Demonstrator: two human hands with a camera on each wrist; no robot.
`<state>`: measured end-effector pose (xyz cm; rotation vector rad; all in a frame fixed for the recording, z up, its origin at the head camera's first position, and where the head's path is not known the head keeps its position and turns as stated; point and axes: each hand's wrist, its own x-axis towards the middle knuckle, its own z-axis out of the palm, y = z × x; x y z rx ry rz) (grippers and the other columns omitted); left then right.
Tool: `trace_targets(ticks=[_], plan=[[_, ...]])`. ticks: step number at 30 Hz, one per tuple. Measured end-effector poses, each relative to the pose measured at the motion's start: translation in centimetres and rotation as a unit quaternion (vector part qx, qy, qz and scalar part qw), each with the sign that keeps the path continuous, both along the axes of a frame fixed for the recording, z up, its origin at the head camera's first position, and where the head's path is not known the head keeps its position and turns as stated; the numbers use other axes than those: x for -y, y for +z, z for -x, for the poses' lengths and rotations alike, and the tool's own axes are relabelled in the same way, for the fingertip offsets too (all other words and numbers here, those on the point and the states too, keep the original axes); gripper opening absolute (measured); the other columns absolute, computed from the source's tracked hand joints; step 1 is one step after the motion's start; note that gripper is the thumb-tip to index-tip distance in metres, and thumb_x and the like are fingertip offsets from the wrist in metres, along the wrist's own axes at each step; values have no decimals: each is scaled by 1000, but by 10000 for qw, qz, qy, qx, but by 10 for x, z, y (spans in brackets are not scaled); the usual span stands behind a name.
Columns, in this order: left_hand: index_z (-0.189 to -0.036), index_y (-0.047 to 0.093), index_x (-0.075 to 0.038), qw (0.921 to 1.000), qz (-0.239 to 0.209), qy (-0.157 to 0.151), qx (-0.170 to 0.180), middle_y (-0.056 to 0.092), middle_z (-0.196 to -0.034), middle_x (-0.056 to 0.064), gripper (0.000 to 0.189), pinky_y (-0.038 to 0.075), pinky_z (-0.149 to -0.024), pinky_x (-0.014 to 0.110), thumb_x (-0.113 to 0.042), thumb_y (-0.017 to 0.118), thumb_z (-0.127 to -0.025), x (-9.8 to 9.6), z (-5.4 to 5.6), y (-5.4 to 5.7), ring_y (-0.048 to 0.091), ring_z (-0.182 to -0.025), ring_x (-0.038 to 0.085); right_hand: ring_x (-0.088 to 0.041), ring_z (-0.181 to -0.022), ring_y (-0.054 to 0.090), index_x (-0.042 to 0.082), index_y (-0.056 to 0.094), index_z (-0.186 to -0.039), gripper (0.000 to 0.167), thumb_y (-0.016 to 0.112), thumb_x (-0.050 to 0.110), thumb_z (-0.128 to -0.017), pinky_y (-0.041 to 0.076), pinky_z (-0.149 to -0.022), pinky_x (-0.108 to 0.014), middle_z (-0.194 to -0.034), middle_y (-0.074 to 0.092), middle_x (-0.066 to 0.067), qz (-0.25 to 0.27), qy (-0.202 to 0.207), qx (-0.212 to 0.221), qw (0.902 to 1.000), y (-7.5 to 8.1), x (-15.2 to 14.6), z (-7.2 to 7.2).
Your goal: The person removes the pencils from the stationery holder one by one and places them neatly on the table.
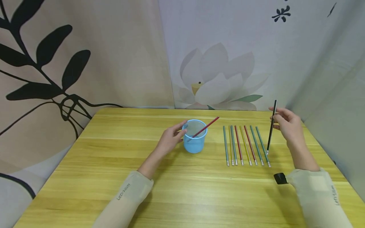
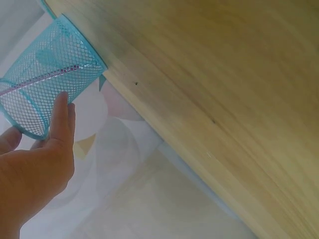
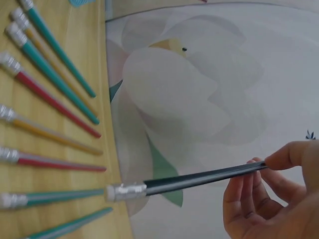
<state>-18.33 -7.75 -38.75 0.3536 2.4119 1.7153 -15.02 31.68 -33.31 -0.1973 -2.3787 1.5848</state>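
Observation:
My left hand (image 1: 171, 136) holds the blue mesh pencil cup (image 1: 194, 146) by its left side, thumb near the rim and fingers along the mesh wall (image 2: 55, 107). One dark red pencil (image 1: 209, 124) leans inside the cup, its upper end sticking out to the right. Over at the right, my right hand (image 1: 288, 125) pinches a black pencil (image 1: 272, 126) near its upper end between thumb and fingers. This pencil stands nearly upright, its white eraser (image 3: 110, 192) and silver ferrule pointing down, close beside the rightmost teal pencil (image 1: 262, 144).
Several teal, yellow and red pencils (image 1: 238, 145) lie in a row between the cup and my right hand, erasers toward me. They rest on a wooden table (image 1: 182, 196). A patterned curtain (image 1: 128, 57) hangs behind the table's far edge.

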Motion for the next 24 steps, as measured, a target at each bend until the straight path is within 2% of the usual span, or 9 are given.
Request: trace_targets(ticks=[4,7,14,24], plan=[[-150,47,-20,10000,21,-5,-65,52,-149,16,47,58,-94,43,-23,54,-104,0,-1,-1,58,-130,35,3,-88,54,16,59,-136,37,43,20,-104,54,-70,-9,-95,54,17,-435,12,304,9986,-7,-8,1],[-150,47,-21,9999,45,14,-99,51,-149,15,46,58,-94,42,-24,54,-104,0,-2,-1,58,-130,34,7,-89,54,7,51,-145,45,42,21,-104,54,-71,-10,-95,52,17,-626,47,552,9965,-13,-14,3],[-149,48,-22,9997,116,107,-204,52,-149,15,45,58,-94,41,-24,54,-104,1,-4,-1,59,-129,34,11,-86,53,3,45,-149,49,44,25,-105,54,-72,-10,-97,53,19,-692,140,1036,9921,-31,-29,7],[-149,49,-18,9983,396,213,-369,52,-149,15,45,59,-93,40,-23,54,-104,2,-7,1,60,-127,33,14,-75,57,-10,34,-149,57,49,19,-103,58,-72,-14,-83,53,29,-457,389,1456,9875,-53,-46,13]])
